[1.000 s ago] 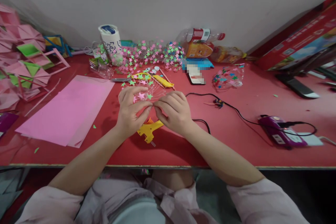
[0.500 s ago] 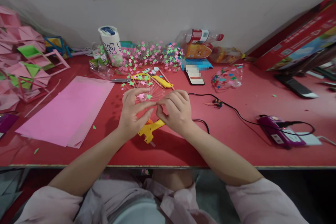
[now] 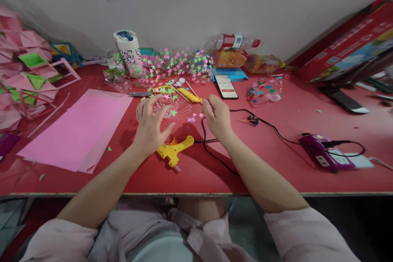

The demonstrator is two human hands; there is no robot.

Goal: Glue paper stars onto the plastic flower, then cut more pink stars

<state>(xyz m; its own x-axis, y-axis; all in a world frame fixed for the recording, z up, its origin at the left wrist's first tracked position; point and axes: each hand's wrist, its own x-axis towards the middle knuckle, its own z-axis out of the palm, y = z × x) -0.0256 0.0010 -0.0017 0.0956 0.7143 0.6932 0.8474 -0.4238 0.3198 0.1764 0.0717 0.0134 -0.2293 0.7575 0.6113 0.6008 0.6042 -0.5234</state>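
Observation:
My left hand (image 3: 151, 127) rests on the red table (image 3: 276, 172) and grips a clear plastic piece (image 3: 175, 108) dotted with pink and green stars. My right hand (image 3: 217, 118) is apart from it to the right, its fingertips pinched together just above a few loose pink stars (image 3: 193, 119) on the table. Whether a star is between those fingertips is too small to tell. A yellow glue gun (image 3: 173, 150) lies below and between my hands, and its black cord (image 3: 208, 147) runs under my right wrist.
A pink paper sheet (image 3: 76, 129) lies at the left beside folded pink and green paper shapes (image 3: 24, 73). Behind my hands are a star pile (image 3: 175, 64), yellow knife (image 3: 190, 95), white cup (image 3: 127, 49), phone (image 3: 226, 86) and bottle (image 3: 233, 42). A purple power strip (image 3: 325, 153) sits at the right.
My right hand has left the plastic piece and moved right and away from me. The glue gun and its cord, hidden before, now show. Loose pink stars lie on the table.

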